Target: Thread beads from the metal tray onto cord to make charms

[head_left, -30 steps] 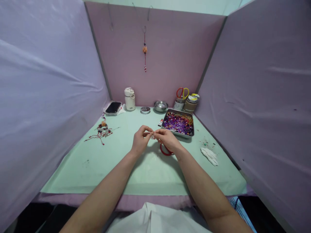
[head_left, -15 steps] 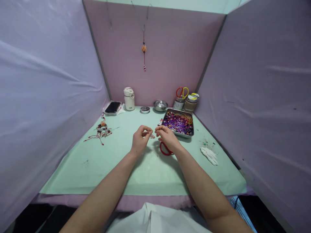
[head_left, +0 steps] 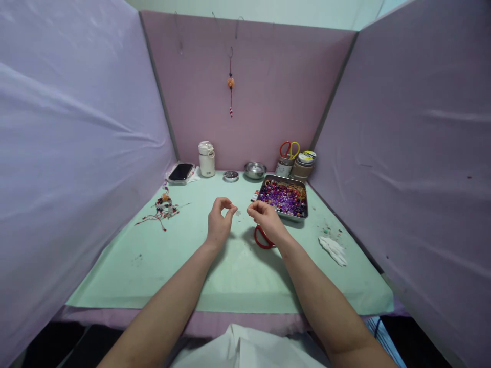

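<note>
My left hand (head_left: 220,224) is raised over the table, thumb and forefinger tips pressed together in a pinch. What it pinches, if anything, is too small to make out. Across a narrow gap, my right hand (head_left: 265,219) also pinches, and its fingertips hide whatever is in them. A small clear piece (head_left: 238,213) shows just right of my left fingertips; I cannot tell whether it hangs or lies on the cloth. Red-handled scissors (head_left: 263,238) lie under my right hand, partly covered by it. Just beyond that hand is a metal tray (head_left: 295,218) full of purple and red beads.
Beaded red cords (head_left: 164,207) lie at left. Along the back are a phone (head_left: 181,173), a white bottle (head_left: 207,159), a round tin (head_left: 230,176), a steel bowl (head_left: 255,170) and jars (head_left: 303,166). A beaded ornament (head_left: 230,83) hangs behind; a white glove-like cloth (head_left: 333,250) lies right.
My hands have drawn slightly apart, the left fingertips shifting left from the clear piece. My left fingers have closed into a rounder pinch. The whole view has shifted slightly downward.
</note>
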`<state>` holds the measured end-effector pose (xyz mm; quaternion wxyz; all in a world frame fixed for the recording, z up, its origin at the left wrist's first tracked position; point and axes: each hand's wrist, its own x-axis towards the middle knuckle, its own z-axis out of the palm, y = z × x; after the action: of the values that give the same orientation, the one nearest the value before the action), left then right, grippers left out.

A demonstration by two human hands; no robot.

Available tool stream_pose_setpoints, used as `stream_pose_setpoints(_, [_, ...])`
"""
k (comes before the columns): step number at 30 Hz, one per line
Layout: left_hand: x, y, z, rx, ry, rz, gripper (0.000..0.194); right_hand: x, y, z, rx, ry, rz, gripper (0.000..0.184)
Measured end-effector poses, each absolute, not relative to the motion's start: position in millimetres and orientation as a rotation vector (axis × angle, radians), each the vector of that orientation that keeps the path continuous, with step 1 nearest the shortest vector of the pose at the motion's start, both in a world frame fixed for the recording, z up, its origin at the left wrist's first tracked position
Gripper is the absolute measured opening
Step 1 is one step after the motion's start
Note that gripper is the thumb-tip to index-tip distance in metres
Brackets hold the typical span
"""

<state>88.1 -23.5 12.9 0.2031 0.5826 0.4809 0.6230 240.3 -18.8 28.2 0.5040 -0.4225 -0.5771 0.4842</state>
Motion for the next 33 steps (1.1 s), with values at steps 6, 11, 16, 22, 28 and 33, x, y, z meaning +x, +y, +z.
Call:
stream_pose_setpoints(6, [88, -23, 13, 1.713, 1.453, 1.622, 0.012, 241, -15, 23, -0.935, -1.330, 1.180, 0.017])
stream_pose_setpoints(11, [89, -25, 14, 1.802, 1.504, 1.456, 0.018, 240, -13, 21, -0.858, -1.226, 1.331, 0.023])
stream_pose_setpoints(16, [86, -17, 5, 1.919, 1.415, 1.282, 0.018, 242, -16, 25, -0.832, -1.138, 1.551, 0.029])
stream_pose_setpoints(22, [87, -14, 3, 1.722, 1.316, 1.264, 0.011, 246, -14, 28, -0.856, -1.014, 1.643, 0.034])
stream_pose_setpoints(28, [87, -19, 14, 1.508, 1.182, 1.235, 0.016, 249, -9, 26, -0.837, -0.894, 1.642, 0.033])
stream_pose_setpoints(33, [85, -23, 20, 1.557, 0.930, 1.342, 0.013, 246, -12, 26, -0.897, -0.900, 1.659, 0.031])
